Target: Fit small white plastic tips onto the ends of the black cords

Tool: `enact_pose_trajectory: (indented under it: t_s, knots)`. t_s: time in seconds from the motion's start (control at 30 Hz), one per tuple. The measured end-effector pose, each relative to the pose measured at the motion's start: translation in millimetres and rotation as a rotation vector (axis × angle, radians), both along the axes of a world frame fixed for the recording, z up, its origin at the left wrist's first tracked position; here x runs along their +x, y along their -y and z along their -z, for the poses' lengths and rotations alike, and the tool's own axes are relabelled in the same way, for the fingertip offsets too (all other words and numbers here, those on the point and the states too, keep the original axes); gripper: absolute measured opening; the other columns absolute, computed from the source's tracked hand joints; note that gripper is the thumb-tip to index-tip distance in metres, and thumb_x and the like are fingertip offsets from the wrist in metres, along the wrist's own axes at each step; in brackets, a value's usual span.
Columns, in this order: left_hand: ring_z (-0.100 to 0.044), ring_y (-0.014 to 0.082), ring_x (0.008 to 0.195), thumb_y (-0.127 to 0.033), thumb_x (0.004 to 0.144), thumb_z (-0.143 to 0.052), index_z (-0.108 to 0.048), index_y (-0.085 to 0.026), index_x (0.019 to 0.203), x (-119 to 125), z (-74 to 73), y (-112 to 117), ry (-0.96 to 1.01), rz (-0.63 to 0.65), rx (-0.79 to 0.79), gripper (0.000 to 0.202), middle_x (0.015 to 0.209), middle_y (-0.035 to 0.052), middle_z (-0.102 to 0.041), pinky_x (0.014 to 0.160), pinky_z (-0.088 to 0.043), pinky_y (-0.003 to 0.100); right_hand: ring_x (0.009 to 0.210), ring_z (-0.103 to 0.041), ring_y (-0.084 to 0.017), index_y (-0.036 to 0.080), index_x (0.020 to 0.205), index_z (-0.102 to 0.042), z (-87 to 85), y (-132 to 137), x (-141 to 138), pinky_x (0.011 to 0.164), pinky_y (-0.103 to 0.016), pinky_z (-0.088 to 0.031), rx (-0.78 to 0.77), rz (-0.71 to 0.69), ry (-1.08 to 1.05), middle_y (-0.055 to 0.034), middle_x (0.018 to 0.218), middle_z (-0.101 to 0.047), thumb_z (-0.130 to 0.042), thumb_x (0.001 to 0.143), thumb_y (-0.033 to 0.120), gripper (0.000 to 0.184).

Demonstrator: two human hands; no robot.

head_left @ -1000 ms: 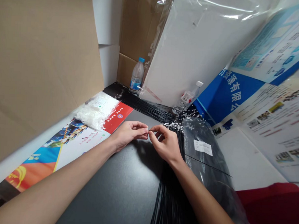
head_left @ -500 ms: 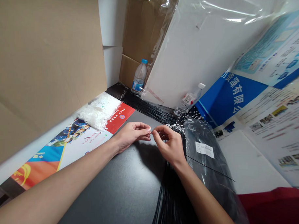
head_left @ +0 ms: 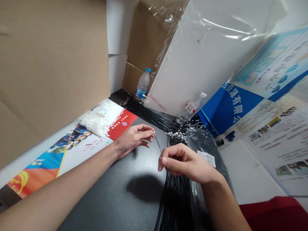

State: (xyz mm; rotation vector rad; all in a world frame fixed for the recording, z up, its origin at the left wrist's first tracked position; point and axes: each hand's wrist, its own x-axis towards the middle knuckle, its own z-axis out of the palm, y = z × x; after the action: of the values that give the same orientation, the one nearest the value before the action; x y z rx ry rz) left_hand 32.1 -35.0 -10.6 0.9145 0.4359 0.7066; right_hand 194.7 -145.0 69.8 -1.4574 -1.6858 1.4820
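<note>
My left hand [head_left: 133, 139] pinches a small white connector [head_left: 154, 132] between thumb and fingertips, over the dark table. A thin black wire [head_left: 158, 144] curves from that connector down to my right hand [head_left: 184, 162], whose fingers are curled closed round it. My right hand hangs above a thick bundle of black wires [head_left: 163, 203] lying lengthwise on the table. Small white tips [head_left: 177, 136] cover the far end of this bundle. Left of my hands, a clear bag of small white pieces [head_left: 99, 118] rests on a printed sheet [head_left: 89, 143].
Another bundle of black wires [head_left: 156, 117] lies along the back. Two plastic bottles, one blue-capped [head_left: 143, 84] and one white-capped [head_left: 193, 106], stand there. A clear plastic bag [head_left: 202, 139] with a label lies at right. Cardboard [head_left: 52, 58] rises on the left.
My right hand has drawn back toward me and to the right, away from my left hand, so more wire shows between them. My left hand has barely moved.
</note>
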Motion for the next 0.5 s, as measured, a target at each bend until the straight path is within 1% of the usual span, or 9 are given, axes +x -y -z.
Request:
enact_pose_trajectory:
  t_s: [0.07,0.1,0.13,0.17,0.23,0.3,0.33,0.43,0.5]
  knots:
    - [-0.060,0.0127,0.075,-0.027,0.078,-0.074,-0.063,-0.014,0.091,1,0.7,0,-0.070,-0.014,0.042,0.022,0.087,0.0049,-0.066,0.064,-0.050,0.026,0.042,-0.040,-0.007,0.016,0.077,-0.065,3.7,-4,11,0.041,-0.019,-0.031,-0.009,0.145,-0.087,0.0047,0.050,-0.050,-0.063,0.083,0.056,0.041]
    - [-0.059,0.0125,0.073,-0.027,0.078,-0.073,-0.063,-0.014,0.090,2,1.3,0,-0.121,-0.027,0.076,0.020,0.086,0.0049,-0.066,0.062,-0.049,0.026,0.042,-0.043,-0.008,0.016,0.078,-0.064,6.4,-7,18,0.041,-0.019,-0.034,-0.001,0.236,-0.070,0.0037,0.052,-0.053,-0.062,0.083,0.056,0.040]
    - [-0.058,0.0123,0.070,-0.027,0.079,-0.071,-0.062,-0.014,0.089,2,2.3,0,-0.174,-0.038,0.119,0.019,0.084,0.0045,-0.066,0.061,-0.049,0.026,0.043,-0.046,-0.009,0.016,0.078,-0.064,9.7,-9,26,0.041,-0.020,-0.037,0.008,0.326,0.003,0.0022,0.055,-0.056,-0.060,0.084,0.055,0.039]
    - [-0.057,0.0122,0.068,-0.026,0.079,-0.070,-0.062,-0.015,0.088,3,3.6,0,-0.223,-0.044,0.168,0.017,0.082,0.0039,-0.065,0.059,-0.049,0.026,0.044,-0.049,-0.009,0.016,0.077,-0.064,13.2,-12,34,0.041,-0.020,-0.038,0.009,0.401,0.133,0.0007,0.057,-0.059,-0.058,0.085,0.052,0.037]
    - [-0.056,0.0122,0.065,-0.025,0.080,-0.067,-0.061,-0.016,0.087,4,7.2,0,-0.299,-0.037,0.276,0.013,0.079,0.0029,-0.064,0.057,-0.048,0.025,0.046,-0.053,-0.010,0.016,0.072,-0.063,20.2,-16,46,0.042,-0.020,-0.039,-0.008,0.469,0.488,-0.0020,0.059,-0.063,-0.054,0.089,0.042,0.032]
    - [-0.055,0.0124,0.064,-0.025,0.081,-0.064,-0.061,-0.017,0.087,4,11.3,0,-0.363,-0.013,0.400,0.010,0.079,0.0027,-0.064,0.056,-0.046,0.025,0.046,-0.055,-0.011,0.016,0.065,-0.062,25.0,-19,54,0.045,-0.021,-0.040,-0.036,0.447,0.804,-0.0037,0.059,-0.066,-0.050,0.091,0.033,0.033]
    - [-0.055,0.0126,0.064,-0.026,0.081,-0.063,-0.062,-0.017,0.087,4,13.2,1,-0.399,-0.002,0.466,0.010,0.078,0.0026,-0.064,0.056,-0.046,0.025,0.048,-0.057,-0.012,0.017,0.063,-0.061,26.3,-20,56,0.048,-0.021,-0.040,-0.040,0.415,0.916,-0.0045,0.059,-0.067,-0.048,0.091,0.030,0.034]
    - [-0.056,0.0138,0.064,-0.027,0.081,-0.061,-0.065,-0.018,0.084,3,16.2,3,-0.506,-0.017,0.659,0.010,0.075,0.0021,-0.066,0.060,-0.044,0.025,0.059,-0.064,-0.016,0.018,0.060,-0.062,27.5,-21,58,0.054,-0.024,-0.039,-0.012,0.325,1.166,-0.0078,0.066,-0.070,-0.046,0.091,0.029,0.037]
    - [-0.057,0.0147,0.065,-0.026,0.080,-0.060,-0.066,-0.019,0.081,3,16.1,4,-0.542,-0.040,0.755,0.009,0.073,0.0017,-0.067,0.062,-0.043,0.026,0.070,-0.068,-0.020,0.018,0.062,-0.066,28.4,-21,60,0.057,-0.026,-0.037,-0.008,0.302,1.296,-0.0106,0.074,-0.072,-0.046,0.090,0.029,0.036]
